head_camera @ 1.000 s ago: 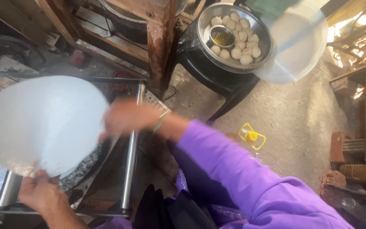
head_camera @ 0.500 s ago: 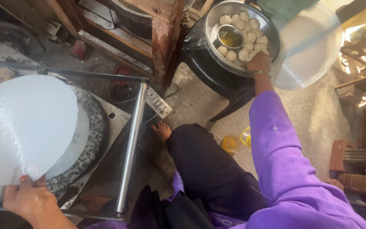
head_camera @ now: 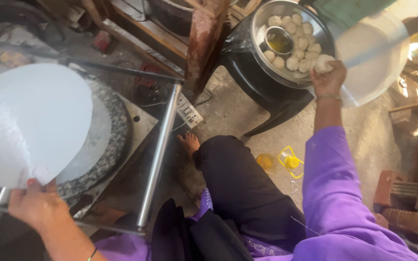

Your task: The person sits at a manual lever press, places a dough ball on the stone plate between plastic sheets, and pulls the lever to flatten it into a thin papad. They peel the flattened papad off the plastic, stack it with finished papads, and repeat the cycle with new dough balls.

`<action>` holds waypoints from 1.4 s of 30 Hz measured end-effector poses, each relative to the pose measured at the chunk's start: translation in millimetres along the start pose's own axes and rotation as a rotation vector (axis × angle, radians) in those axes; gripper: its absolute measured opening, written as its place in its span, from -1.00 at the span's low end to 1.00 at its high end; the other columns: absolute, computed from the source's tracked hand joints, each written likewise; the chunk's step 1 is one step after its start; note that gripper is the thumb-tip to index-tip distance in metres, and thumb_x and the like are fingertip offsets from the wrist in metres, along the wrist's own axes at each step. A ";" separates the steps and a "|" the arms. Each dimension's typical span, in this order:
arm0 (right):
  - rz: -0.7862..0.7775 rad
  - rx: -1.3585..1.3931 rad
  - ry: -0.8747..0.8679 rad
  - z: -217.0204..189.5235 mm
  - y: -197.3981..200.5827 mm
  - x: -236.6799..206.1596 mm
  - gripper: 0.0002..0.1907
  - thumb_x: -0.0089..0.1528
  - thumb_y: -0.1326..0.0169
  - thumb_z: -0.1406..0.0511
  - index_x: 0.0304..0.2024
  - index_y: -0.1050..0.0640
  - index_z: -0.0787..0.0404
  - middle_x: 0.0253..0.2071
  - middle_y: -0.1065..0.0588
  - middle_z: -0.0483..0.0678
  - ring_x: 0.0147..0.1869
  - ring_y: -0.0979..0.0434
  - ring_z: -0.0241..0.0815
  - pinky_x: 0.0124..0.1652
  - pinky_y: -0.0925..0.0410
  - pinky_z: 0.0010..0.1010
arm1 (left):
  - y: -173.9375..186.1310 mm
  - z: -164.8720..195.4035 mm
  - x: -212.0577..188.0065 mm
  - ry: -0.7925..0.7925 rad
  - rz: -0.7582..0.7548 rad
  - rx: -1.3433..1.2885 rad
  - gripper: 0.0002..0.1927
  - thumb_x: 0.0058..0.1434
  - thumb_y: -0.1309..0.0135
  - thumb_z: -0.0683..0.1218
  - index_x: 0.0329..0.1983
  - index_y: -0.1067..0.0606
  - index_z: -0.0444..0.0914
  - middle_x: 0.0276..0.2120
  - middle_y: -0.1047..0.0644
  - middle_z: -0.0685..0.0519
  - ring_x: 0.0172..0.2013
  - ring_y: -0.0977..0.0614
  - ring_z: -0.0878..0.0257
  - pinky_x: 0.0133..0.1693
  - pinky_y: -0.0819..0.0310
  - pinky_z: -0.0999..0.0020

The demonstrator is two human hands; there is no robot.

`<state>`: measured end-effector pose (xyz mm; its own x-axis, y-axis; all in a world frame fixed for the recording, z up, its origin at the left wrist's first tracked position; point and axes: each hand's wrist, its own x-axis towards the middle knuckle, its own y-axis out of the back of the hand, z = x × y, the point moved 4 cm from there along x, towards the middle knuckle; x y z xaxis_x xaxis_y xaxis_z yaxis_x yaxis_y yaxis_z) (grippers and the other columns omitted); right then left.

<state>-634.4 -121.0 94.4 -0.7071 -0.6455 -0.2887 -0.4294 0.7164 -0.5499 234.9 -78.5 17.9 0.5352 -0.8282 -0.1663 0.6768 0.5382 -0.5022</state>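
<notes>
a ball of pale dough [head_camera: 324,63] is gripped in the right hand [head_camera: 329,79], fingers curled closed around it, at the near rim of a round steel tray [head_camera: 260,21]. more dough balls [head_camera: 297,50] are packed inside that tray around a small steel bowl [head_camera: 279,40] of yellowish liquid. the arm is covered by a purple sleeve [head_camera: 335,193], and a thin bangle is worn at the wrist.

a large round white sheet [head_camera: 27,121] is pinched at its lower edge by the left hand [head_camera: 37,205], thumb on top, and is held lifted and tilted above a round speckled stone plate [head_camera: 105,140]. most of the plate is hidden by the sheet; only its right and lower arc can be seen. the plate is set in a metal frame, with a shiny steel bar [head_camera: 158,152] running along its right side, between the plate and the person's legs.

the tray is carried on a black plastic stool [head_camera: 267,94]. just right of the hand, a translucent round lid [head_camera: 373,58] is seen, blurred, partly overlapping the tray's edge. a rusty wooden post [head_camera: 204,38] stands between the stone plate and the stool. a white switch box [head_camera: 188,112] with a cable lies on the concrete floor near its foot. a bare foot [head_camera: 189,142] and a leg in black cloth are stretched out on the floor, and a yellow plastic object [head_camera: 290,162] lies beside them. red bricks [head_camera: 395,191] are stacked at the right edge.
</notes>
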 end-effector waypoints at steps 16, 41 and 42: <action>-1.585 -1.336 0.413 375.7 -342.4 -366.5 -0.75 0.18 -0.22 0.35 -0.08 -0.69 0.19 -0.22 -0.67 0.04 -0.20 -0.68 -0.15 -0.19 -0.48 -0.31 | 30.9 4.6 22.6 -0.083 0.513 -0.283 -0.77 0.35 0.15 -0.38 0.03 -0.43 -0.47 -0.07 -0.55 -0.14 -0.15 -0.69 0.07 -0.15 -0.75 0.11; -2.077 -1.613 0.760 525.9 -388.0 -505.3 0.06 0.19 0.07 -0.26 0.45 -0.16 0.38 0.51 0.01 0.32 0.59 0.19 0.18 0.41 0.18 0.00 | 39.6 20.4 34.2 -0.021 0.551 -0.490 -0.72 0.37 0.15 -0.35 0.11 -0.45 -0.46 -0.05 -0.56 -0.12 -0.15 -0.67 0.10 -0.18 -0.68 0.18; -2.063 -1.649 0.937 520.4 -385.6 -504.3 0.11 0.22 0.02 -0.24 0.47 -0.07 0.47 0.51 0.12 0.37 0.57 0.30 0.20 0.36 0.22 0.01 | 38.9 20.5 34.2 -0.024 0.553 -0.501 -0.75 0.39 0.13 -0.35 0.10 -0.44 -0.48 -0.05 -0.56 -0.14 -0.15 -0.66 0.10 -0.18 -0.67 0.17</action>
<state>180.1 -209.6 44.2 0.8709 -0.4683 -0.1492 0.0298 -0.2527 0.9671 290.0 -82.6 10.1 0.7457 -0.4506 -0.4909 -0.0026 0.7347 -0.6784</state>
